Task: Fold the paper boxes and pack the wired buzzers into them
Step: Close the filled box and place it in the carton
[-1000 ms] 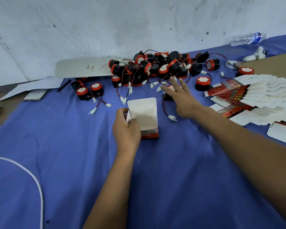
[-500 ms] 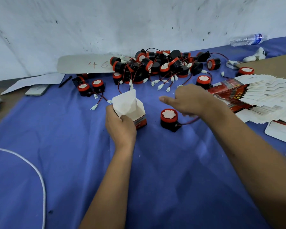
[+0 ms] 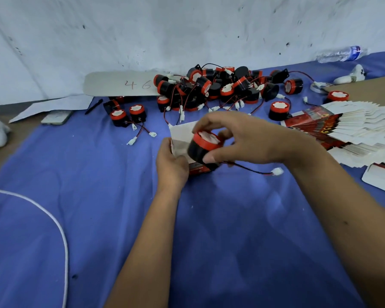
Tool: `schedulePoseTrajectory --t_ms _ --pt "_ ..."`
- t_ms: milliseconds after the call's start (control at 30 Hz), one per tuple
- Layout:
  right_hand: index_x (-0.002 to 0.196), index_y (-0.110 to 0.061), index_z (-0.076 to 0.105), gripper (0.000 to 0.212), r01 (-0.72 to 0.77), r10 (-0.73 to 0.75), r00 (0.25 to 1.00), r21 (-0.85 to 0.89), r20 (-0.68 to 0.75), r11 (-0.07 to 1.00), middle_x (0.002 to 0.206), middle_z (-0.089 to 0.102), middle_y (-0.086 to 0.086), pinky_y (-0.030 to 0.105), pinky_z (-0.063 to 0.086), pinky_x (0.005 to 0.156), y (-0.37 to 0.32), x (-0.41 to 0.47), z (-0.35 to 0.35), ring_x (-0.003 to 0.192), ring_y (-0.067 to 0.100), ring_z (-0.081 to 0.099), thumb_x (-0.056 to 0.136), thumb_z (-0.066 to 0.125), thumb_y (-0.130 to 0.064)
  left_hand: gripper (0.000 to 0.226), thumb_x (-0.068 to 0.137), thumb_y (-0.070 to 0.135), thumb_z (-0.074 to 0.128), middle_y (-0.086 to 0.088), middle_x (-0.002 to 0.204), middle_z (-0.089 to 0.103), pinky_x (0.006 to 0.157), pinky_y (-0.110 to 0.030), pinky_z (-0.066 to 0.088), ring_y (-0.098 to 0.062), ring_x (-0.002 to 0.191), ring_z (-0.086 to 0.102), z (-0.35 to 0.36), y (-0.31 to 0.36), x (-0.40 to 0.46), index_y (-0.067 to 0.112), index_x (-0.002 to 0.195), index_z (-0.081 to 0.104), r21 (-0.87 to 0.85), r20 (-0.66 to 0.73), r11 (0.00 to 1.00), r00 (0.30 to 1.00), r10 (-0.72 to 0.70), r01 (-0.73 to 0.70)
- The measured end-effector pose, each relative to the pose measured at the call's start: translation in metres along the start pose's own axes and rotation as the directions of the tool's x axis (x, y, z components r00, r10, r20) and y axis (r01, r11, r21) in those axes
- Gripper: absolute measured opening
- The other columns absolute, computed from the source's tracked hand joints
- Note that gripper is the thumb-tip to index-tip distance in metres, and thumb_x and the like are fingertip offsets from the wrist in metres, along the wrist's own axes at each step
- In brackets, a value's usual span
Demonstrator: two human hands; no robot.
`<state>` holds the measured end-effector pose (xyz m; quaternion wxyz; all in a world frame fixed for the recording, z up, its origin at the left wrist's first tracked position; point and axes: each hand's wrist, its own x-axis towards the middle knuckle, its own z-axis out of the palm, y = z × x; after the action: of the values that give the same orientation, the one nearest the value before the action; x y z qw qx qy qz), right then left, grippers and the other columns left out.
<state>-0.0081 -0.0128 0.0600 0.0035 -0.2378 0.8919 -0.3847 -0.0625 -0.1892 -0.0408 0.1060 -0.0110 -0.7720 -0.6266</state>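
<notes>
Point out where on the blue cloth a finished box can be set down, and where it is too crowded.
Bare cloth lies in front of both hands, between the two forearms, and leftward between the left forearm and the white cord. Crowded: the buzzer pile along the wall, and the fanned flat boxes to the right. The right hand holds a buzzer at the box in the left hand.

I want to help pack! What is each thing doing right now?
Left hand: grips the box.
Right hand: holds a buzzer.
Box: open, flap up.
Buzzer: at the box mouth, wire trailing out.
Flat boxes: unfolded, fanned.
Bottle: lying down.
</notes>
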Motion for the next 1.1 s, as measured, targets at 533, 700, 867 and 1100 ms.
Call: schedulePoseTrajectory --t_ms 533,700,867,1100 --pt "0.128 -0.018 0.051 0.045 -0.147 0.082 0.987 -0.567 -0.138 0.811 0.117 0.055 0.005 0.044 0.051 0.081 -0.01 0.021 0.045 0.102 0.028 0.054 0.086 0.061 -0.005 0.028 0.099 0.019 0.045 -0.024 0.104 0.072 0.085 -0.055 0.058 -0.031 0.09 0.068 -0.002 0.011 -0.01 0.0 0.102 0.066 -0.212 0.166 0.97 0.983 -0.085 0.119" --pt "0.132 -0.023 0.055 0.032 -0.109 0.054 0.993 -0.657 -0.103 0.746 0.116 0.044 0.004 0.036 0.046 0.085 -0.005 0.021 0.059 0.101 0.022 0.044 0.099 0.053 -0.022 0.027 0.102 0.016 0.044 -0.017 0.091 0.064 0.077 -0.053 0.05 -0.028 0.084 0.058 0.002 0.014 -0.009 -0.005 0.099 0.061 -0.26 0.156 0.951 0.979 -0.129 0.167" --pt "0.101 -0.022 0.064 0.03 -0.209 0.025 0.964 -0.693 -0.266 0.69 0.097 0.058 -0.004 0.038 0.037 0.097 -0.004 0.02 0.062 0.103 0.02 0.051 0.102 0.04 -0.04 0.033 0.098 0.02 0.042 -0.024 0.092 0.066 0.077 -0.049 0.051 -0.026 0.082 0.058 0.003 0.013 -0.012 -0.007 0.097 0.061 -0.229 0.134 0.968 0.988 -0.071 0.1" --pt "0.098 -0.021 0.073 0.012 -0.382 0.077 0.879 -0.6 -0.47 0.703 0.106 0.058 0.0 0.034 0.046 0.089 0.002 0.019 0.062 0.111 0.022 0.044 0.088 0.072 -0.027 0.019 0.095 0.007 0.054 -0.01 0.1 0.076 0.084 -0.047 0.058 -0.031 0.098 0.071 0.003 0.007 -0.009 0.011 0.097 0.072 -0.173 0.15 0.981 0.987 -0.058 0.084"
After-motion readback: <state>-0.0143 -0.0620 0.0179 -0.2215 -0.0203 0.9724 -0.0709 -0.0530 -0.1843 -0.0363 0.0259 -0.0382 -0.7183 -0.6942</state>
